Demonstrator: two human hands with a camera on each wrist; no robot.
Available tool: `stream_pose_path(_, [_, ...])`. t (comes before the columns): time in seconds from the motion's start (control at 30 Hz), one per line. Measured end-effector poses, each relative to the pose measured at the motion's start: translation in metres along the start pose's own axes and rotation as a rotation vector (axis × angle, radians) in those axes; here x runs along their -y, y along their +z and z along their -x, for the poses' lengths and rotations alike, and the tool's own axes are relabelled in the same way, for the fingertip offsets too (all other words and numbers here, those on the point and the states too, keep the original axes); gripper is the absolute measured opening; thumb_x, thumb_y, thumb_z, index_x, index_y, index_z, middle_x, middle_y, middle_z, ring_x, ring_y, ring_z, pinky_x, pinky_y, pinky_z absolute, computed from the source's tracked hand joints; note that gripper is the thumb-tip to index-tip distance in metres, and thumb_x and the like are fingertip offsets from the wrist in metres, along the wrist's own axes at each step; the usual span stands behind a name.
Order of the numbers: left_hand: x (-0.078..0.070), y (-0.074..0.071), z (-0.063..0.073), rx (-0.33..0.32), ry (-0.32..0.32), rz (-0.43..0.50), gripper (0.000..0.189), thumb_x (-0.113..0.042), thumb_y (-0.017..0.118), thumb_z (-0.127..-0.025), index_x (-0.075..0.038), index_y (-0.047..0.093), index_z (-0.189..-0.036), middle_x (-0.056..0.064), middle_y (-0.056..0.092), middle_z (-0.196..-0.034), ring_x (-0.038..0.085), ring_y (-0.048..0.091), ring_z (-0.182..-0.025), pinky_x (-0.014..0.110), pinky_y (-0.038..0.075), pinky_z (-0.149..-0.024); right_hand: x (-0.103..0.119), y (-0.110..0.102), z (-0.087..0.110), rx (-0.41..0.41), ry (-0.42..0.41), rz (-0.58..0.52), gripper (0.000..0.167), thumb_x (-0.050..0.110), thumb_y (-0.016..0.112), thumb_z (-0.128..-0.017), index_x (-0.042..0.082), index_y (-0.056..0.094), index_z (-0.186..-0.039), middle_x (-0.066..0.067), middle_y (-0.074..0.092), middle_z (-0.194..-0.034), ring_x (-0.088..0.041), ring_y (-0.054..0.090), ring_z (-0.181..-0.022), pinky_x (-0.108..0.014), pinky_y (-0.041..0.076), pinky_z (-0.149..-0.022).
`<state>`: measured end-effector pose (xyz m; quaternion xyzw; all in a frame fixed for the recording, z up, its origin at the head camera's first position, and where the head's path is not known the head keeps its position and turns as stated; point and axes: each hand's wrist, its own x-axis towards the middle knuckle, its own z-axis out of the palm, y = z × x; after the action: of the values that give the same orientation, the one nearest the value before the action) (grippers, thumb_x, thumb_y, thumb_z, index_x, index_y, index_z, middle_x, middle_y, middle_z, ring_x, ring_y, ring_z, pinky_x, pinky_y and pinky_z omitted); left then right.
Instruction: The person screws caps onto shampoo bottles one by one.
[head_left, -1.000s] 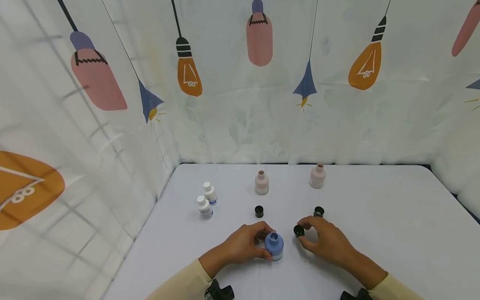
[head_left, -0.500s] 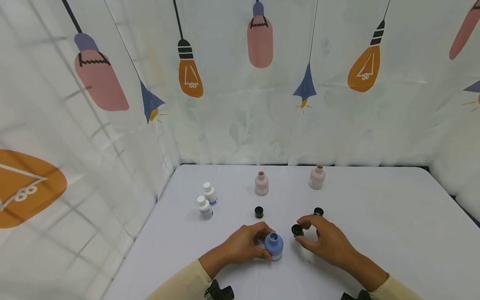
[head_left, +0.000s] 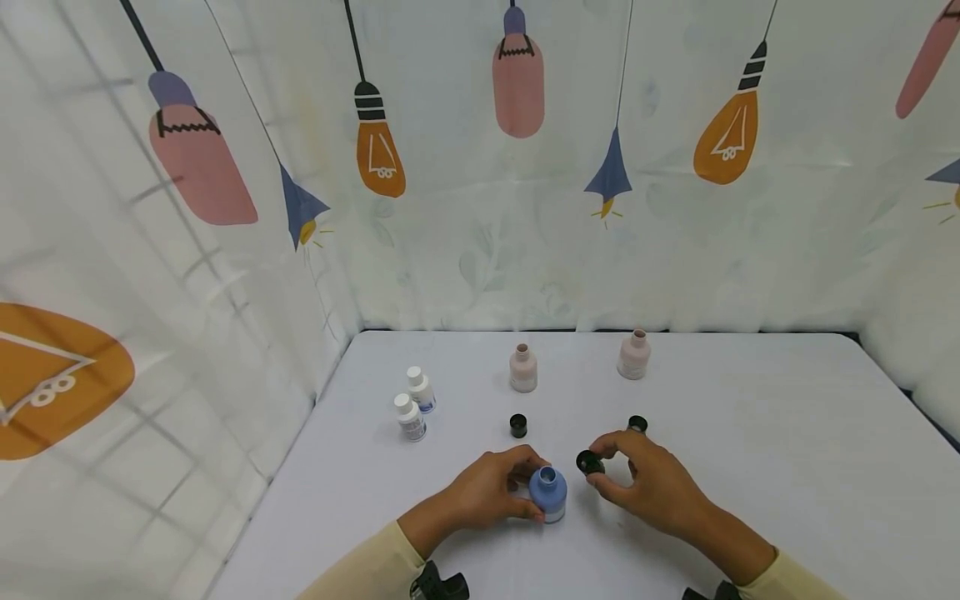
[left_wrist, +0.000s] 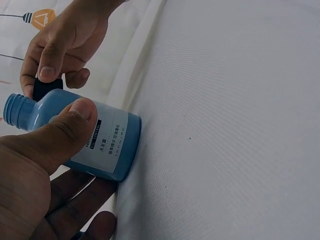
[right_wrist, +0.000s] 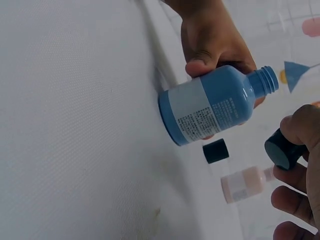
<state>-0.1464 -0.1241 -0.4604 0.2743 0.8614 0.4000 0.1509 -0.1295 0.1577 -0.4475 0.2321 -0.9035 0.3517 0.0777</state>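
Note:
My left hand [head_left: 489, 490] grips a small blue bottle [head_left: 551, 498] that stands upright on the white table, thumb and fingers around its sides. The bottle's mouth is uncapped, and its threaded neck [right_wrist: 263, 81] shows in the right wrist view. To the right of it, my right hand [head_left: 654, 485] pinches a black screw cap [head_left: 590, 462] between thumb and fingers. That cap is held apart from the bottle, at about the height of its neck. In the left wrist view, the bottle's shoulder partly hides the cap.
Two uncapped pale pink bottles, one left [head_left: 523, 369] and one right [head_left: 634, 355], stand toward the back. A black cap [head_left: 518, 426] lies in front of the left one; another cap [head_left: 637, 423] sits just behind my right hand. Two white-capped bottles [head_left: 410, 418] stand at left.
My right hand has shifted a little left toward the blue bottle, and the cap in it has turned slightly. The left hand and the bottle have stayed in place.

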Motion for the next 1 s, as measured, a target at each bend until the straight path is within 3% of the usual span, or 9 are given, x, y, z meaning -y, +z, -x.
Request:
stream_pose_path(0.2, [-0.0008, -0.0001, 0.0001, -0.001, 0.002, 0.007, 0.054, -0.034, 0.09, -0.079, -0.027, 0.062, -0.124, -0.016, 0.068, -0.12, 0.001, 0.062, -0.111, 0.028, 0.051, -0.097, 0.0057, 0.001, -0.0004, -0.007, -0.044, -0.006, 0.039, 0.022, 0.088, -0.084, 0.023, 0.065, -0.114, 0.016, 0.063, -0.106, -0.011, 0.059, -0.091, -0.026, 0.051, -0.07])
stream_pose_path(0.43, [-0.0025, -0.0004, 0.001, -0.001, -0.005, 0.019, 0.053, -0.032, 0.09, -0.079, -0.027, 0.062, -0.123, -0.016, 0.069, -0.118, 0.001, 0.063, -0.11, 0.028, 0.051, -0.097, 0.0079, 0.0025, -0.0013, 0.016, -0.042, -0.003, 0.042, 0.022, 0.09, -0.081, 0.025, 0.066, -0.116, 0.016, 0.062, -0.109, -0.013, 0.061, -0.093, -0.026, 0.053, -0.072])
stream_pose_path(0.67, [-0.0021, 0.0008, 0.0004, -0.003, -0.005, 0.017, 0.053, -0.031, 0.09, -0.079, -0.027, 0.062, -0.124, -0.016, 0.069, -0.118, 0.001, 0.063, -0.109, 0.028, 0.051, -0.096, 0.007, 0.0053, -0.0011, 0.006, -0.139, -0.021, 0.043, 0.02, 0.089, -0.082, 0.024, 0.066, -0.118, 0.016, 0.061, -0.11, -0.007, 0.056, -0.088, -0.024, 0.05, -0.066])
stream_pose_path(1.0, [-0.0003, 0.0015, 0.0004, -0.009, 0.015, 0.009, 0.053, -0.032, 0.09, -0.078, -0.026, 0.062, -0.123, -0.016, 0.069, -0.118, 0.001, 0.063, -0.109, 0.028, 0.051, -0.096, 0.008, 0.0084, -0.0023, -0.005, -0.21, -0.06, 0.043, 0.016, 0.088, -0.082, 0.026, 0.067, -0.118, 0.016, 0.062, -0.111, -0.015, 0.061, -0.091, -0.022, 0.048, -0.065])
